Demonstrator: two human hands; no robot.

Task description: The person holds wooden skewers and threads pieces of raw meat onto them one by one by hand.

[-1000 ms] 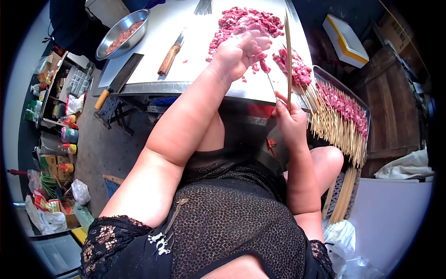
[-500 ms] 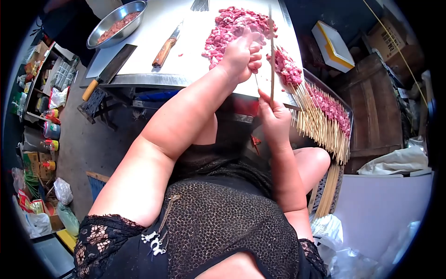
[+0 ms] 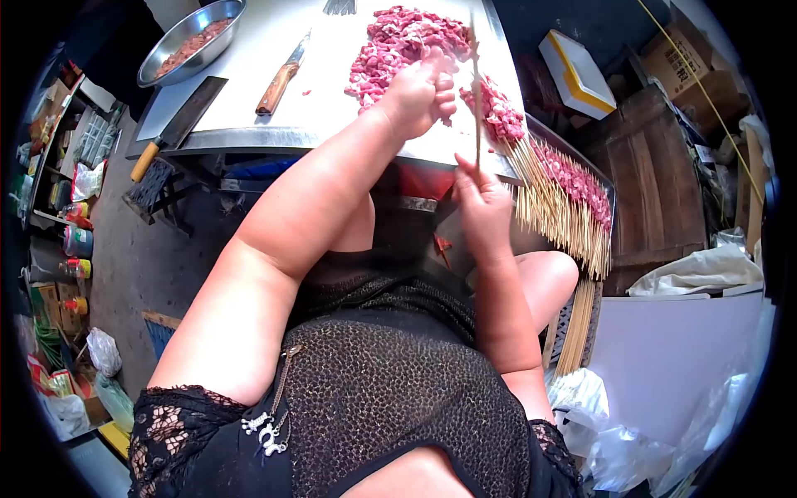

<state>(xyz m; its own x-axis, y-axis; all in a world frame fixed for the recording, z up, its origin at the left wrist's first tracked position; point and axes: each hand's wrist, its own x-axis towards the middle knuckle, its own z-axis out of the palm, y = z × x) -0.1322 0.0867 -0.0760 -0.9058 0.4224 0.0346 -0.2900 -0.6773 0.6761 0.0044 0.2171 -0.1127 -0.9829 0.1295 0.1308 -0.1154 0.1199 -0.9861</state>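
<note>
While the left hand clenches, contents hidden, by upper-centre meat, the right hand grips sticks, skewering apparently needing steady alignment.

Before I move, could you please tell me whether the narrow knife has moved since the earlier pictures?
No; the narrow knife lies in the same place relative to the metal table edge and the cleaver.

The bowl is of glossy metal, the skewers of matt wood; the white box is perhaps foam.
</note>
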